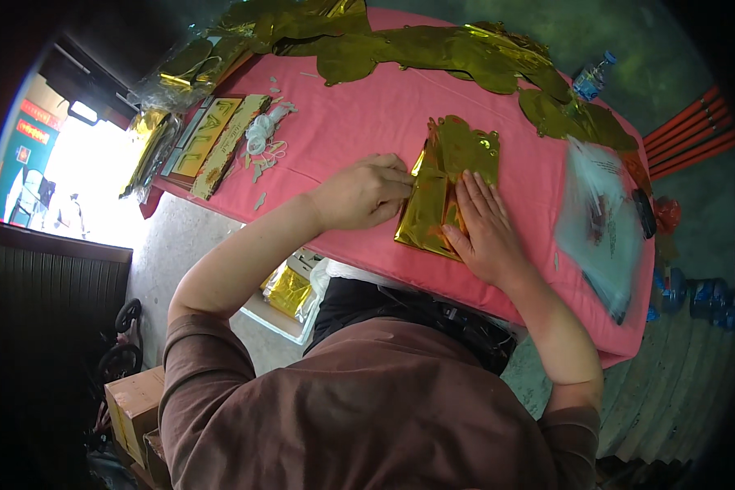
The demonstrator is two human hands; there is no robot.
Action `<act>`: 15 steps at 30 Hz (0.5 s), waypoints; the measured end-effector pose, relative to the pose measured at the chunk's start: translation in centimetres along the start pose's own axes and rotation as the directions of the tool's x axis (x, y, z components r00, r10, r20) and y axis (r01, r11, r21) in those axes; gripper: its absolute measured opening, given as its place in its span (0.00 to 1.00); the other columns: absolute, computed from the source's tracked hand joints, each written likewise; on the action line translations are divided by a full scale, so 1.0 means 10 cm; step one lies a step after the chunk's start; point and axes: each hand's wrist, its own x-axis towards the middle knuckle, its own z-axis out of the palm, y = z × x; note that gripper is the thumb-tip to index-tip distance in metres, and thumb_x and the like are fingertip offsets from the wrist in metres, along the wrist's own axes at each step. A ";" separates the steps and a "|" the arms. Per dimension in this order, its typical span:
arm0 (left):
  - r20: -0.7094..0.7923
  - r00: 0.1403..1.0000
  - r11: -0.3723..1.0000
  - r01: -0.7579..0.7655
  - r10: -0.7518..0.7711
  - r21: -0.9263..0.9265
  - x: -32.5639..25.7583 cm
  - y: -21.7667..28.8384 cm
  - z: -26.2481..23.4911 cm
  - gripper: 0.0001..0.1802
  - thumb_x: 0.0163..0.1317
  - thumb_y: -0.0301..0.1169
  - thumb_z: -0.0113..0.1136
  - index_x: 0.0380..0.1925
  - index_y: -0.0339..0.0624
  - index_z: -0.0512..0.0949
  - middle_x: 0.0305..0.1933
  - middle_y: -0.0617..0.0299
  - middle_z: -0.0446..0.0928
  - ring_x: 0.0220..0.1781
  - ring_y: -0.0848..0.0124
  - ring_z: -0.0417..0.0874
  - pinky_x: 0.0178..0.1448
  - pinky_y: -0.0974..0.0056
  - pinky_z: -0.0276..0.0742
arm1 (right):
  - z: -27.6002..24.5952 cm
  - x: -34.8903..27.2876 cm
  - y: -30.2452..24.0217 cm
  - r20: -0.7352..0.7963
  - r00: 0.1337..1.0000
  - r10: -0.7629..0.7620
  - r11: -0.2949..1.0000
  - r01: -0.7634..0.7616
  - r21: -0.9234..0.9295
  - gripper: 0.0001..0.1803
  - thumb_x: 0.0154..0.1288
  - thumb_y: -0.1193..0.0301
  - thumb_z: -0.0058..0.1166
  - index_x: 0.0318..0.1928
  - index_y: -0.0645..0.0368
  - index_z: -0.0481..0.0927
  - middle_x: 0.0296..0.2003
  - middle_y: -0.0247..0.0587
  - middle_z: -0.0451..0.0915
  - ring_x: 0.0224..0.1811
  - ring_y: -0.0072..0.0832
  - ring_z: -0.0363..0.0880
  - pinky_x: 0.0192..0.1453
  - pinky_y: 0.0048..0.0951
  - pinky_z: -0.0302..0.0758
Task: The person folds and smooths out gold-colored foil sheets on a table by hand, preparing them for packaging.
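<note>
A shiny gold foil sheet point(423, 214), folded into a narrow upright shape with a scalloped far edge, lies on the pink-covered table point(343, 122) in front of me. My left hand point(371, 192) is closed at its left edge, fingers curled and fingertips on the foil; the exact grip is partly hidden. Flat across the right side of the foil rests my right hand point(486, 229), open, with fingers stretched away from me and the thumb spread toward the left.
Gold foil pieces point(433, 57) line the far edge, near a water bottle point(594, 77). Clear plastic bags point(600, 220) lie at right. On the left are white string point(263, 131) and printed card strips point(212, 147). A white box point(286, 294) and cardboard box point(136, 400) stand below.
</note>
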 end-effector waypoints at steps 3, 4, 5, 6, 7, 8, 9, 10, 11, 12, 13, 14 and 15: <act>0.045 0.997 0.991 0.072 -0.068 -0.109 0.04 -0.02 -0.02 0.13 0.48 0.23 0.56 0.36 0.32 0.79 0.42 0.52 0.79 0.49 0.55 0.75 0.53 0.59 0.73 | 0.00 0.01 0.00 -0.002 1.000 -0.001 1.000 0.001 0.004 0.36 0.67 0.56 0.43 0.66 0.70 0.54 0.69 0.56 0.50 0.73 0.45 0.46 0.74 0.43 0.41; 0.051 0.978 0.955 0.208 -0.202 -0.212 0.05 0.00 -0.04 0.13 0.50 0.23 0.56 0.38 0.32 0.78 0.41 0.53 0.79 0.47 0.59 0.76 0.52 0.61 0.73 | 0.00 0.01 -0.01 -0.002 1.000 0.002 1.000 -0.002 0.008 0.36 0.67 0.56 0.43 0.66 0.70 0.54 0.69 0.56 0.51 0.72 0.45 0.46 0.74 0.44 0.41; 0.072 0.941 0.889 0.336 -0.330 -0.310 0.05 0.01 -0.05 0.13 0.52 0.24 0.56 0.40 0.32 0.77 0.39 0.55 0.80 0.45 0.64 0.78 0.51 0.64 0.73 | 0.00 0.01 -0.01 -0.002 1.000 0.003 1.000 -0.003 0.008 0.36 0.67 0.56 0.43 0.66 0.70 0.54 0.69 0.56 0.51 0.72 0.45 0.46 0.74 0.44 0.41; 0.072 0.941 0.889 0.335 -0.330 -0.311 0.07 0.01 -0.02 0.13 0.52 0.24 0.56 0.40 0.32 0.77 0.39 0.55 0.80 0.45 0.64 0.78 0.51 0.64 0.73 | -0.01 0.01 -0.01 0.003 1.000 0.006 1.000 -0.006 0.006 0.36 0.67 0.56 0.44 0.66 0.69 0.54 0.68 0.56 0.51 0.72 0.45 0.46 0.74 0.44 0.41; 0.124 0.856 0.705 0.487 -0.501 -0.515 0.11 0.00 0.02 0.13 0.54 0.24 0.57 0.41 0.32 0.76 0.37 0.57 0.80 0.42 0.69 0.78 0.49 0.67 0.73 | -0.02 0.00 -0.01 0.007 1.000 0.010 1.000 -0.010 0.004 0.36 0.66 0.57 0.44 0.66 0.69 0.54 0.68 0.56 0.51 0.72 0.45 0.46 0.74 0.44 0.41; 0.215 0.741 0.451 0.584 -0.636 -0.675 0.14 0.00 0.06 0.13 0.56 0.24 0.57 0.42 0.32 0.74 0.36 0.60 0.80 0.39 0.75 0.79 0.46 0.70 0.73 | -0.02 0.00 -0.01 0.008 1.000 0.009 1.000 -0.009 0.005 0.36 0.66 0.57 0.44 0.66 0.69 0.54 0.68 0.56 0.51 0.72 0.45 0.46 0.74 0.44 0.41; 0.215 0.740 0.451 0.585 -0.637 -0.674 0.16 0.00 0.07 0.13 0.56 0.24 0.57 0.42 0.32 0.74 0.36 0.60 0.80 0.39 0.75 0.79 0.46 0.70 0.73 | -0.01 0.00 -0.01 0.005 1.000 0.008 1.000 -0.008 0.009 0.36 0.66 0.57 0.44 0.66 0.69 0.54 0.68 0.56 0.51 0.72 0.45 0.46 0.74 0.44 0.41; 0.200 0.740 0.462 0.581 -0.642 -0.670 0.17 -0.01 0.09 0.13 0.56 0.24 0.58 0.42 0.32 0.74 0.34 0.63 0.80 0.37 0.78 0.78 0.45 0.72 0.73 | -0.01 0.00 -0.01 0.002 1.000 0.008 1.000 -0.008 0.013 0.36 0.66 0.57 0.44 0.66 0.69 0.54 0.68 0.56 0.51 0.73 0.45 0.46 0.74 0.44 0.42; 0.184 0.740 0.472 0.578 -0.647 -0.665 0.19 -0.01 0.10 0.13 0.57 0.24 0.59 0.42 0.32 0.74 0.33 0.65 0.80 0.35 0.81 0.77 0.43 0.74 0.73 | -0.02 0.00 -0.01 0.003 1.000 0.008 1.000 -0.008 0.014 0.36 0.66 0.57 0.44 0.66 0.69 0.54 0.68 0.56 0.51 0.73 0.45 0.46 0.74 0.44 0.42; 0.184 0.739 0.472 0.579 -0.648 -0.665 0.19 0.00 0.11 0.13 0.57 0.24 0.59 0.42 0.32 0.74 0.33 0.65 0.80 0.35 0.81 0.77 0.43 0.74 0.73 | -0.03 0.01 -0.02 0.004 1.000 0.007 1.000 -0.007 0.013 0.36 0.66 0.57 0.44 0.66 0.69 0.54 0.68 0.56 0.51 0.73 0.45 0.46 0.74 0.44 0.42; 0.165 0.729 0.471 0.579 -0.664 -0.666 0.20 0.00 0.13 0.13 0.55 0.23 0.60 0.41 0.32 0.74 0.33 0.65 0.80 0.35 0.81 0.77 0.42 0.74 0.73 | -0.03 0.01 -0.03 0.006 1.000 0.007 1.000 -0.007 0.012 0.36 0.66 0.57 0.44 0.66 0.69 0.54 0.68 0.56 0.51 0.73 0.45 0.46 0.74 0.44 0.42; 0.147 0.719 0.469 0.579 -0.679 -0.667 0.21 0.01 0.14 0.13 0.54 0.21 0.60 0.41 0.32 0.74 0.32 0.65 0.79 0.34 0.81 0.77 0.41 0.74 0.73 | -0.03 0.01 -0.02 0.006 1.000 0.009 1.000 -0.009 0.013 0.36 0.66 0.57 0.44 0.66 0.69 0.54 0.68 0.56 0.51 0.73 0.45 0.46 0.74 0.44 0.42; 0.149 0.720 0.469 0.579 -0.678 -0.666 0.22 0.01 0.14 0.13 0.54 0.21 0.60 0.41 0.32 0.74 0.32 0.65 0.79 0.34 0.81 0.77 0.41 0.74 0.73 | -0.01 0.01 -0.02 0.003 1.000 0.009 1.000 -0.009 0.011 0.36 0.66 0.57 0.44 0.66 0.69 0.54 0.68 0.56 0.51 0.73 0.45 0.46 0.74 0.44 0.42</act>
